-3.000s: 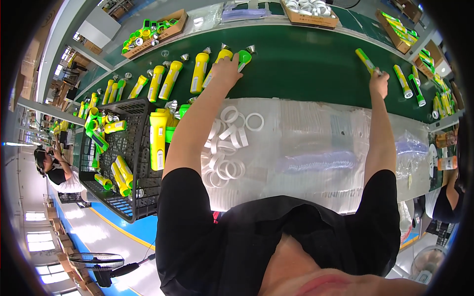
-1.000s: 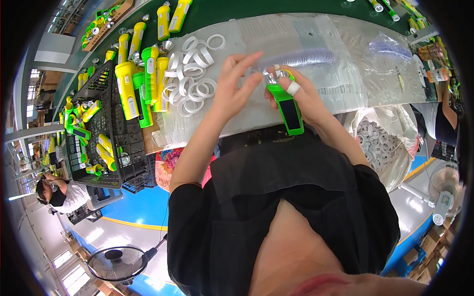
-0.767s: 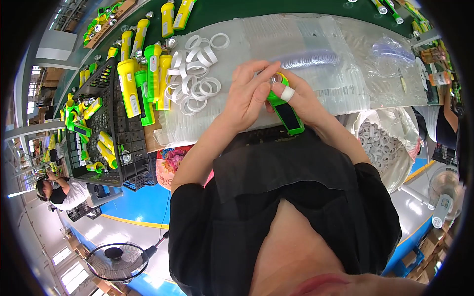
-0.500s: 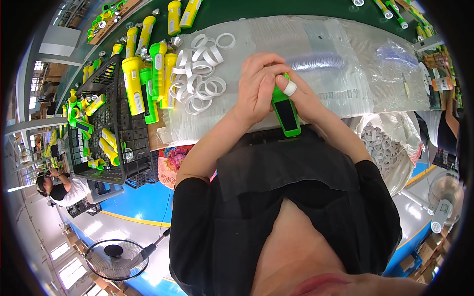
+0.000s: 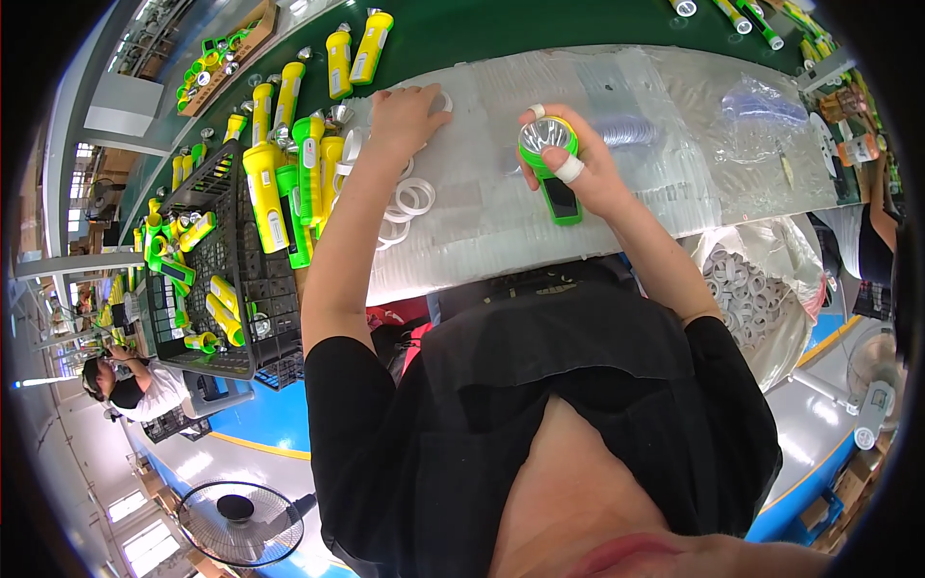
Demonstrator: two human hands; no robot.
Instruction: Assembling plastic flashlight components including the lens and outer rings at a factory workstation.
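Note:
My right hand (image 5: 588,169) grips a green-and-yellow flashlight (image 5: 562,204). Its shiny round reflector faces up, with the thumb lying across the rim; white tape wraps the thumb and one finger. My left hand (image 5: 403,120) is over the pile of white plastic rings (image 5: 414,196) on the table, fingers apart and stretched out. One white ring (image 5: 443,101) lies by its fingertips and thumb; whether they touch it I cannot tell. The hand and forearm hide part of the pile.
Several yellow and green flashlights (image 5: 265,197) lie left of the rings, beside a black crate (image 5: 246,328) holding more. Clear round lenses (image 5: 626,131) form a row behind my right hand. A sack of rings (image 5: 805,279) hangs at the table's right edge. A fan (image 5: 236,520) stands lower left.
My hands have parted. The left hand has left the flashlight and reached left to the rings. The right hand keeps the flashlight, its reflector now uncovered. The view has shifted slightly.

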